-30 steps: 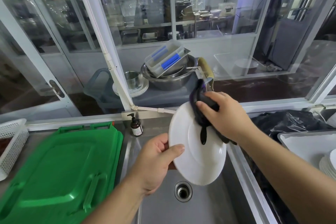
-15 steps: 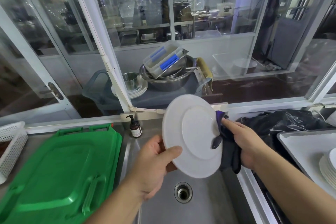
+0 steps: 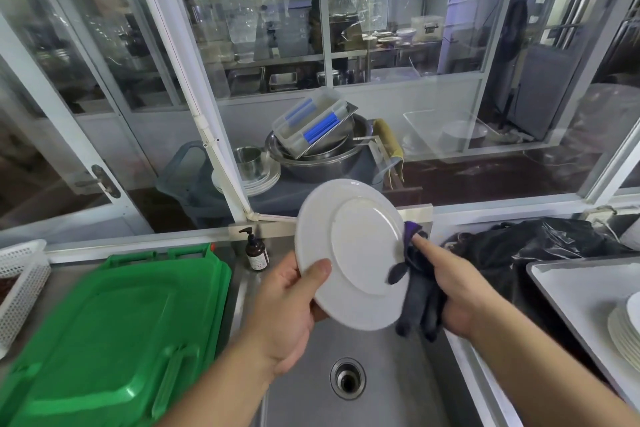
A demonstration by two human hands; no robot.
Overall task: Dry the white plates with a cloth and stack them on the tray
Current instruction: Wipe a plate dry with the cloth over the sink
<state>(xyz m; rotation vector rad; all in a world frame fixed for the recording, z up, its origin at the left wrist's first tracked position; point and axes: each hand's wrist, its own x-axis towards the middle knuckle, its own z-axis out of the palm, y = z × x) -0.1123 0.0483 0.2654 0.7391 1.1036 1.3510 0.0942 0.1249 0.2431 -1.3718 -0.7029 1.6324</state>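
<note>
Over the steel sink [image 3: 384, 388] I hold a white plate [image 3: 353, 253] tilted on edge, its underside facing me. My left hand [image 3: 287, 308] grips its lower left rim, thumb on the near face. My right hand [image 3: 450, 291] holds a dark cloth [image 3: 415, 295] against the plate's right rim, with the forefinger stretched along the edge. A stack of white plates [image 3: 627, 333] sits on the white tray [image 3: 568, 291] at the far right.
A green plastic lid [image 3: 114, 336] covers the counter on the left, with a white perforated basket [image 3: 20, 284] beyond it. A brown pump bottle [image 3: 256, 253] stands behind the sink. A black plastic bag [image 3: 533, 250] lies right of the sink. Glass panels close off the back.
The plate has turned from its top face to its underside and risen a little. My right hand with the cloth slid from the plate's upper rim down to its right edge.
</note>
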